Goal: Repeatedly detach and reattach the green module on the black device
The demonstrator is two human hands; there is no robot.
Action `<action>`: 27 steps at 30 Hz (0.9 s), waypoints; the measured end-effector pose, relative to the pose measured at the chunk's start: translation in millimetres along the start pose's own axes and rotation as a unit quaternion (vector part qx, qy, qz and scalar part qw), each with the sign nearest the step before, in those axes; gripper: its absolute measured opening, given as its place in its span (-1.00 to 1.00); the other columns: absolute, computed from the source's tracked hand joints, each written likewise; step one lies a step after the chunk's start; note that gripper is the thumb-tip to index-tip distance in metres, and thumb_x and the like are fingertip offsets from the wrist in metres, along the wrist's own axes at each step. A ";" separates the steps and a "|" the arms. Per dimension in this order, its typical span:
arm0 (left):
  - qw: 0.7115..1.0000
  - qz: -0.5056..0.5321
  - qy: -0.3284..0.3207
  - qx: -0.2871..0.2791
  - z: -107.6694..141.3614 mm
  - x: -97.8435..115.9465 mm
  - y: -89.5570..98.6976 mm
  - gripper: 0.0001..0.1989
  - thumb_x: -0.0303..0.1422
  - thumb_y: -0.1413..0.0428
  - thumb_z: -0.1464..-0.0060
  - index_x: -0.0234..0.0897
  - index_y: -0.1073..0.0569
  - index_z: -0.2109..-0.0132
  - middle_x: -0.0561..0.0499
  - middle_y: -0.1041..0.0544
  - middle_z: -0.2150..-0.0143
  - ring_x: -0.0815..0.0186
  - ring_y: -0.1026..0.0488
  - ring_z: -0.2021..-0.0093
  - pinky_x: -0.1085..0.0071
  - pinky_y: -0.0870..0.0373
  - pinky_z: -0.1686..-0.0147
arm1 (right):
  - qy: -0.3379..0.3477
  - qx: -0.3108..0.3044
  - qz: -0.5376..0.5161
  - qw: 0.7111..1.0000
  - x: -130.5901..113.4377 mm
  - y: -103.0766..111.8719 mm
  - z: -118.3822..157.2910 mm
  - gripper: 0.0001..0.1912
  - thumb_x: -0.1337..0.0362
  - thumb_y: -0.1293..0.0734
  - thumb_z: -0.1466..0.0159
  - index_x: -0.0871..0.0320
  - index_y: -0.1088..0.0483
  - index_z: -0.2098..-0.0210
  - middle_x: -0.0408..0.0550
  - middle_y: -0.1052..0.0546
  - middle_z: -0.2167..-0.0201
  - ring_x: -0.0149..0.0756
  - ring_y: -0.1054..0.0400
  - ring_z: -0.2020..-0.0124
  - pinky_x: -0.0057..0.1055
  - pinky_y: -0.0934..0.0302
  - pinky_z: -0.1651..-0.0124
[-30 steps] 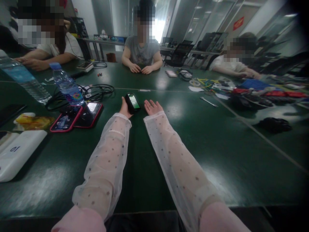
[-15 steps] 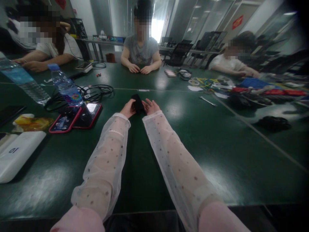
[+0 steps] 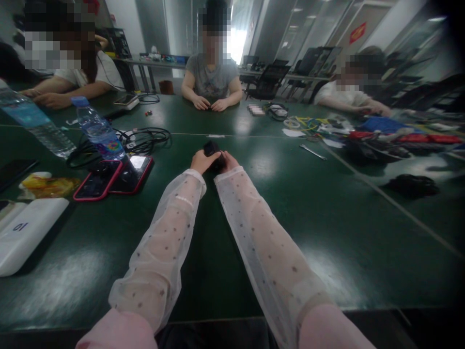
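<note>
A small black boxy object [image 3: 212, 149] is held between my two hands, just above or on the green table [image 3: 225, 232]; its kind is too dark to make out. My left hand [image 3: 203, 161] is closed round its left side, the thumb lying across the top. From the right, my right hand [image 3: 228, 162] presses against its other side with the fingers partly hidden behind it. Sheer white dotted sleeves cover both forearms.
To the left are two phones [image 3: 97, 182] with red edges, water bottles [image 3: 98, 128], black cables [image 3: 148, 138] and a white box-like device [image 3: 34, 232]. A wrench [image 3: 313, 152] lies at right, before a pile of cables and cloth [image 3: 385, 138]. Other people [image 3: 212, 77] sit across the table.
My left hand has moved slightly right, its thumb now over the black object. The object has turned, and my right hand's spread fingers have closed in against it.
</note>
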State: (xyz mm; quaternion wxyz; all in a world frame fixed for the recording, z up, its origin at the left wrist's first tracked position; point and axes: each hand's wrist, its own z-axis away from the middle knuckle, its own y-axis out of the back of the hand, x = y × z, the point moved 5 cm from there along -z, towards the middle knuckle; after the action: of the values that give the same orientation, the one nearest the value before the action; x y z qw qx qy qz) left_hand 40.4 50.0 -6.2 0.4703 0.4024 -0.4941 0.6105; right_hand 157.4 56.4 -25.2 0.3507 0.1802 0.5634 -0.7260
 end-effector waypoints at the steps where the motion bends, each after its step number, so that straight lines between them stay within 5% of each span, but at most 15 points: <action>1: 0.996 -0.065 -0.048 0.033 3.5 7.2 0.3 -0.64 -0.28 -0.40 0.32 -0.26 -0.44 0.37 -0.19 -0.52 0.08 -0.01 -0.26 -0.24 0.26 -0.26 -0.10 | -0.003 0.005 -0.007 1.000 0.7 0.7 -0.9 -0.71 0.23 -0.10 -0.40 0.11 -0.43 0.22 -0.20 -0.53 0.54 -0.30 -0.46 0.41 -0.27 -0.42 0.07; 4: 0.977 -0.152 -0.131 0.069 16.5 24.7 -5.3 -0.62 -0.24 -0.40 0.32 -0.25 -0.42 0.37 -0.24 -0.48 -0.02 -0.09 -0.13 -0.32 0.18 -0.09 -0.23 | 0.001 0.015 -0.021 1.000 1.5 2.2 -2.3 -0.71 0.25 -0.11 -0.40 0.12 -0.43 0.29 -0.21 -0.50 0.60 -0.33 -0.44 0.48 -0.31 -0.44 0.11; 12: 0.957 -0.240 -0.150 0.059 29.7 51.2 -14.3 -0.61 -0.18 -0.28 0.10 -0.27 -0.44 0.15 -0.23 -0.41 -0.13 -0.09 -0.07 -0.34 0.16 -0.03 -0.26 | 0.023 -0.011 -0.026 0.999 -1.4 -0.2 -3.6 -0.66 0.43 -0.04 -0.39 0.12 -0.42 0.12 -0.23 -0.53 0.54 -0.39 -0.46 0.46 -0.41 -0.47 0.22; 16: 0.981 -0.145 -0.124 0.026 24.1 57.8 -10.8 -0.66 -0.18 -0.21 0.03 -0.26 -0.45 0.12 -0.16 -0.46 -0.05 -0.04 -0.24 -0.24 0.22 -0.28 -0.10 | 0.019 -0.016 -0.039 0.999 -1.5 2.6 -5.8 -0.70 0.42 -0.08 -0.38 0.13 -0.40 0.10 -0.20 -0.56 0.49 -0.40 -0.47 0.47 -0.46 -0.46 0.37; 20: 0.999 0.003 -0.041 0.002 22.6 58.0 1.3 -0.72 -0.19 -0.12 -0.07 -0.25 -0.44 0.13 -0.08 -0.52 0.21 0.18 -0.47 0.10 0.32 -0.40 0.13 | 0.016 0.002 -0.078 0.997 -2.4 6.5 -5.7 -0.73 0.42 -0.11 -0.37 0.14 -0.39 0.08 -0.16 -0.56 0.49 -0.37 -0.49 0.46 -0.44 -0.47 0.39; 24: 0.981 0.177 0.040 -0.064 24.7 46.8 11.8 -0.66 -0.06 -0.05 -0.13 -0.24 -0.43 0.15 -0.02 -0.50 0.34 0.28 -0.46 0.29 0.35 -0.41 0.24 | -0.005 -0.018 -0.112 0.994 -1.8 7.9 -6.9 -0.74 0.37 -0.11 -0.38 0.18 -0.37 0.04 -0.08 -0.58 0.41 -0.33 -0.53 0.39 -0.37 -0.50 0.34; 27: 0.964 0.252 0.067 -0.052 20.6 27.7 23.0 -0.42 0.17 0.02 -0.08 -0.26 -0.45 0.13 -0.04 -0.50 0.39 0.25 -0.47 0.33 0.36 -0.42 0.32 | -0.012 -0.037 -0.122 0.992 -1.2 8.4 -8.9 -0.69 0.37 -0.09 -0.38 0.21 -0.35 -0.02 -0.04 -0.60 0.35 -0.32 -0.54 0.32 -0.38 -0.50 0.28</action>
State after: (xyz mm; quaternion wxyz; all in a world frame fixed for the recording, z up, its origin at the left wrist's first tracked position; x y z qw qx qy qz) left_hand 12.1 33.0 18.9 0.3537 0.1980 -0.5781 0.7081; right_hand 163.0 64.2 -32.8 0.2723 0.0887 0.6034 -0.7442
